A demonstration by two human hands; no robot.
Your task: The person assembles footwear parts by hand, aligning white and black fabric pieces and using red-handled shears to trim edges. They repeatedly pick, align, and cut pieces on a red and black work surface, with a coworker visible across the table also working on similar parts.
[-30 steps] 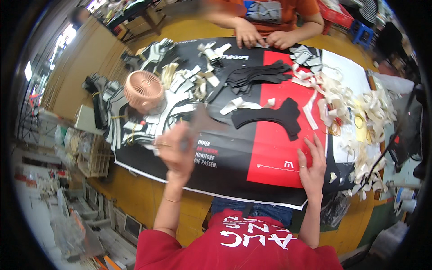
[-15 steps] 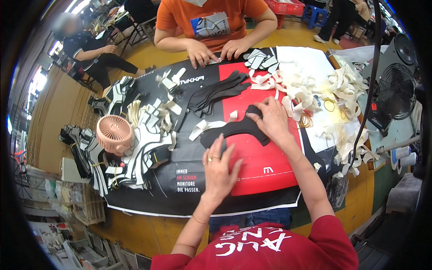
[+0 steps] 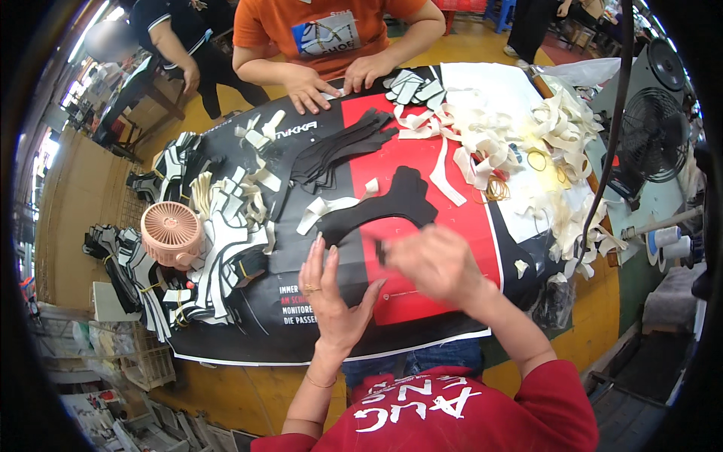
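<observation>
My left hand (image 3: 331,305) is open over the near part of the dark printed sheet, its fingers apart and holding nothing. Closed and blurred, my right hand (image 3: 437,267) is above the red area, with a small dark thing (image 3: 380,252) showing at its fingers; its kind I cannot make out. Just beyond both hands lies a flat black cut piece (image 3: 388,207), curved and wide at its ends, perhaps several layers thick. A white strip (image 3: 320,211) touches its left side. Farther off, several long black pieces (image 3: 331,154) are fanned out.
A pink fan (image 3: 172,233) stands among white-and-black cut pieces (image 3: 226,264) at left. White scraps (image 3: 497,135) and rubber bands (image 3: 497,188) lie at right, near a black fan (image 3: 655,135). Across the table, a person in orange rests both hands (image 3: 309,87) at the sheet's edge.
My right hand has come off the black piece toward me and closed. My left hand has shifted slightly left and nearer. The person at far left has risen from a seat.
</observation>
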